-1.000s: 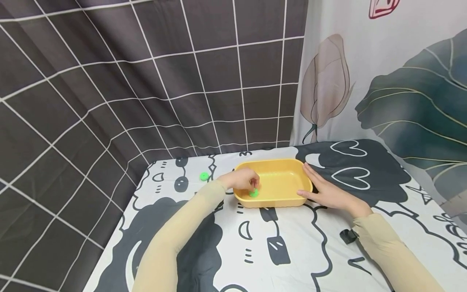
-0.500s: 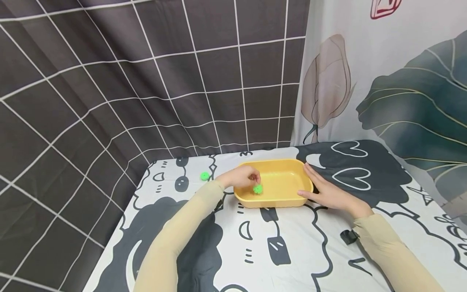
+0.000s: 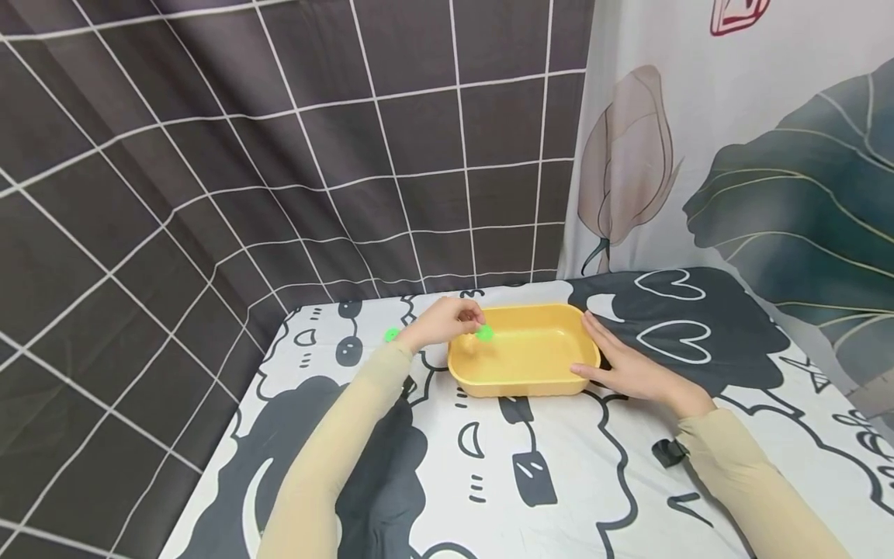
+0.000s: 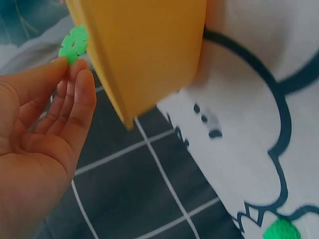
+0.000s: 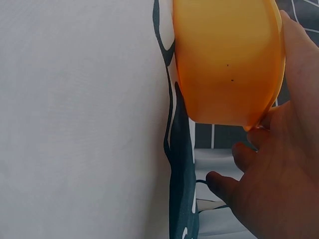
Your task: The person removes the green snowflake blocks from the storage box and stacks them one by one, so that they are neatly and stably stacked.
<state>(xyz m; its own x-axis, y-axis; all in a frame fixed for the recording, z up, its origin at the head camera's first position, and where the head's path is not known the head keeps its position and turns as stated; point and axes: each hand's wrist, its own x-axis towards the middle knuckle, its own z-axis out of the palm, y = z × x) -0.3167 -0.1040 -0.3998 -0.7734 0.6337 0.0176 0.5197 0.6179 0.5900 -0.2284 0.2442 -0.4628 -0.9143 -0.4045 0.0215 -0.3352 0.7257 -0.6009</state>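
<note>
A green notched plastic disc [image 3: 485, 333] is pinched between the thumb and fingertips of my left hand [image 3: 438, 322], over the left rim of a yellow basin [image 3: 534, 355]. In the left wrist view the disc [image 4: 74, 45] shows a slot at its centre, beside the basin's outer wall [image 4: 144, 55]. My right hand [image 3: 632, 373] rests against the basin's right end with fingers stretched along the rim and the thumb on the near corner. The right wrist view shows the basin's yellow-orange side [image 5: 227, 64], with that hand's fingers [image 5: 244, 154] beside it.
Left of the basin a second green piece [image 3: 391, 335] lies on the black-and-white patterned cloth [image 3: 580, 497], partly covered by my left arm. A dark grid curtain [image 3: 419, 186] hangs behind. Near my right wrist is a small black item [image 3: 668, 453].
My left hand has lifted the green disc from inside the basin, up and leftward toward the left rim. The right hand and the basin have stayed in place.
</note>
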